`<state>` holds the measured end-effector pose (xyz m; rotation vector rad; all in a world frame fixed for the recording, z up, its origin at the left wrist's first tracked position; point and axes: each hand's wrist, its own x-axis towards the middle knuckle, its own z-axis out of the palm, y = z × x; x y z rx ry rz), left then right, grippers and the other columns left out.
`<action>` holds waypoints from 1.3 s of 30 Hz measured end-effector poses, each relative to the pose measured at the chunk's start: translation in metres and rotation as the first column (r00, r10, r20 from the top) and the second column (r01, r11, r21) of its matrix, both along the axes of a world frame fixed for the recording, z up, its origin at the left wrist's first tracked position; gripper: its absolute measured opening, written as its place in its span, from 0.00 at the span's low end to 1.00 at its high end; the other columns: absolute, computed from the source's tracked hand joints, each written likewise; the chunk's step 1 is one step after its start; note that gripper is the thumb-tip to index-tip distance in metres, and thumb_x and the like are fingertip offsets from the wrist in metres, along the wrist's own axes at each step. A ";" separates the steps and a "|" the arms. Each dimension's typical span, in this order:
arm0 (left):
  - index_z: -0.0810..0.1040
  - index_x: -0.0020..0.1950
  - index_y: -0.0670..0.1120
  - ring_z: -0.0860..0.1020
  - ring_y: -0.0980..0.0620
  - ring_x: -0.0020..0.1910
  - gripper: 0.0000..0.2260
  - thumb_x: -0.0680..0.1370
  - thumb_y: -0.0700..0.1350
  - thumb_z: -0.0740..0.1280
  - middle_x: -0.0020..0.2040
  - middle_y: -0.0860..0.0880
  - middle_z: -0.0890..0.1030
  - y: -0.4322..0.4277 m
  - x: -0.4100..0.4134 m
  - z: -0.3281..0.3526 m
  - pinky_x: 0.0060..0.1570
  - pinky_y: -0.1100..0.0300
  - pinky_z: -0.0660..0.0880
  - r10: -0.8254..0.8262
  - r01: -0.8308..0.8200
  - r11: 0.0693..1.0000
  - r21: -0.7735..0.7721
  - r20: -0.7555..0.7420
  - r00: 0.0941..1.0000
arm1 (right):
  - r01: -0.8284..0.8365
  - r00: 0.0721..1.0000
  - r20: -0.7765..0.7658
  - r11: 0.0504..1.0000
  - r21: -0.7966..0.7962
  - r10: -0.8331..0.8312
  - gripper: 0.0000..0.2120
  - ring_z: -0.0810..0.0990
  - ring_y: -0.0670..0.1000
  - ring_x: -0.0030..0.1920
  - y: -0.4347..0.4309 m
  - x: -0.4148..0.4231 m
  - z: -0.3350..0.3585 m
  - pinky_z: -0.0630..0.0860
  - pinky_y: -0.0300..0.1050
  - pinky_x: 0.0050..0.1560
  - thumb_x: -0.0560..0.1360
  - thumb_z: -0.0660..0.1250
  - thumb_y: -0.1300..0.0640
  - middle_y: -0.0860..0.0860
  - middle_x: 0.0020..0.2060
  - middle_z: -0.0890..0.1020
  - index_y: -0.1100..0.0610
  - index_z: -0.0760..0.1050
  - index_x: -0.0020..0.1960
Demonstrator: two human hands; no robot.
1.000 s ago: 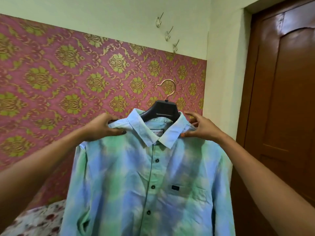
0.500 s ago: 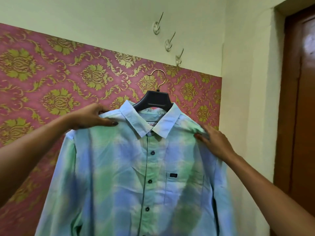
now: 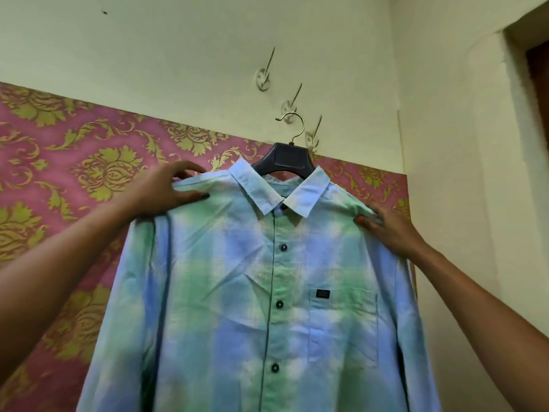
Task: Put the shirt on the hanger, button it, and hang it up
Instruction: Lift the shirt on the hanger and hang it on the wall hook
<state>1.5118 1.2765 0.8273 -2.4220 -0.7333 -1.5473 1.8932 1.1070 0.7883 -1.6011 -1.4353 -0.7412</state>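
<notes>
A blue-and-green plaid shirt (image 3: 237, 292) hangs buttoned down its front on a black hanger (image 3: 282, 159) with a gold hook (image 3: 292, 126). I hold it up in front of the wall. My left hand (image 3: 169, 191) pinches the shirt's left shoulder, thumb in front and fingers behind. My right hand (image 3: 389, 230) grips the right shoulder where the sleeve starts. The gold hook overlaps the middle wall hook (image 3: 289, 110) of three; whether it rests on it I cannot tell.
Three metal wall hooks slant down to the right on the cream wall: upper (image 3: 264, 75), middle, lower (image 3: 313, 135). Pink wallpaper with gold pattern (image 3: 74, 173) covers the wall below. A wall corner and brown door frame (image 3: 537, 69) stand at the right.
The shirt and hanger have risen toward the wall hooks, and the hanger's hook now reaches the middle one. My right hand slid from the collar out to the shoulder.
</notes>
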 end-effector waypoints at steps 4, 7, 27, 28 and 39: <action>0.73 0.47 0.64 0.79 0.57 0.46 0.16 0.68 0.48 0.75 0.47 0.51 0.81 0.007 0.013 0.024 0.53 0.57 0.74 -0.140 0.122 0.986 0.112 0.163 0.977 | 0.007 1.000 -0.004 1.000 0.004 -0.007 0.17 0.78 0.55 0.55 0.012 0.022 0.041 0.72 0.48 0.50 0.76 0.64 0.47 0.52 0.55 0.80 0.50 0.73 0.63; 0.77 0.43 0.62 0.79 0.64 0.41 0.10 0.65 0.59 0.72 0.45 0.49 0.82 0.003 0.017 0.048 0.50 0.57 0.75 -0.151 0.109 0.977 0.182 0.233 0.961 | -0.040 0.998 0.041 0.999 0.037 0.038 0.17 0.75 0.49 0.56 0.016 0.030 0.071 0.67 0.42 0.48 0.76 0.64 0.50 0.48 0.54 0.78 0.52 0.73 0.64; 0.82 0.52 0.53 0.78 0.40 0.51 0.18 0.68 0.61 0.66 0.48 0.41 0.83 -0.002 0.032 0.076 0.51 0.50 0.73 0.113 -0.207 0.942 0.266 0.329 0.937 | -0.124 0.990 0.060 0.987 -0.103 0.131 0.11 0.78 0.54 0.49 0.029 0.043 0.108 0.69 0.46 0.46 0.77 0.64 0.49 0.54 0.47 0.81 0.56 0.76 0.51; 0.82 0.52 0.53 0.78 0.40 0.51 0.18 0.68 0.61 0.66 0.49 0.42 0.83 -0.002 0.032 0.075 0.50 0.51 0.73 0.115 -0.206 0.942 0.265 0.323 0.940 | -0.108 0.991 0.067 0.988 -0.112 0.116 0.12 0.78 0.55 0.49 0.031 0.043 0.105 0.70 0.46 0.47 0.76 0.63 0.48 0.54 0.47 0.81 0.56 0.76 0.52; 0.82 0.51 0.53 0.79 0.40 0.47 0.18 0.68 0.61 0.66 0.45 0.41 0.83 0.001 0.036 0.067 0.46 0.53 0.72 0.138 -0.228 0.939 0.259 0.323 0.936 | -0.095 0.996 0.000 0.994 -0.052 0.095 0.15 0.75 0.54 0.48 0.061 0.046 0.088 0.64 0.43 0.44 0.76 0.65 0.50 0.58 0.49 0.80 0.57 0.76 0.59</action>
